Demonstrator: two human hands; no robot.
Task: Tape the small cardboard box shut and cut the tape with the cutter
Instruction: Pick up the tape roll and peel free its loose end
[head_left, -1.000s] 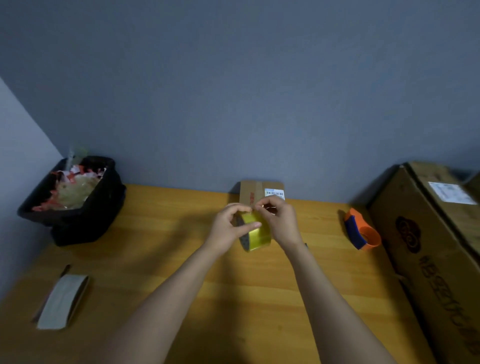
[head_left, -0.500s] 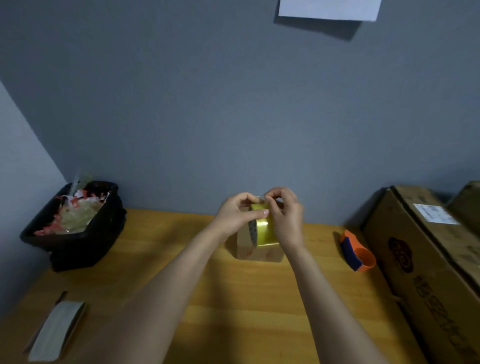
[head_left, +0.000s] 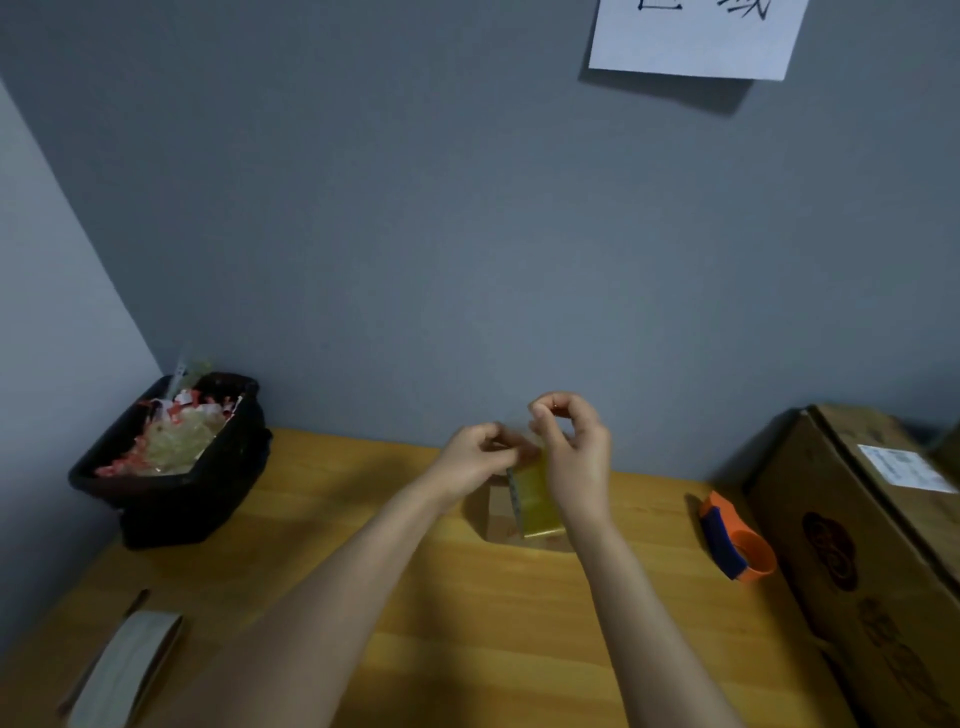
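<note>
Head view shows us, largest first, the gray wall (head_left: 415, 208), with a white paper sheet (head_left: 696, 36) bearing dark strokes fixed near its top edge. Below the wall runs the wooden table (head_left: 467, 623). At the table's right edge stands a large cardboard carton (head_left: 872, 561) with a white label on its top face. At the far left corner sits a black bin (head_left: 171, 478) filled with red, white and pale scraps. Near the front left edge lies a gray tape roll (head_left: 124, 665) on its side.

Our two forearms reach forward to the table's middle. The small cardboard box (head_left: 501, 514) rests on the table near the wall, partly hidden behind our hands. A yellow tape roll (head_left: 537, 499) is held upright in front of and above the box, between both hands. Our left hand (head_left: 475, 460) has its fingers pressed together at the roll's upper left edge; the exact contact is blurred. Our right hand (head_left: 574, 457) sits against the roll's right side, with thumb and forefinger pinched together above the roll; we cannot tell whether a tape end lies between them.

An orange and blue tape cutter (head_left: 735, 540) lies on the table between the small box and the carton, apart from both hands.
</note>
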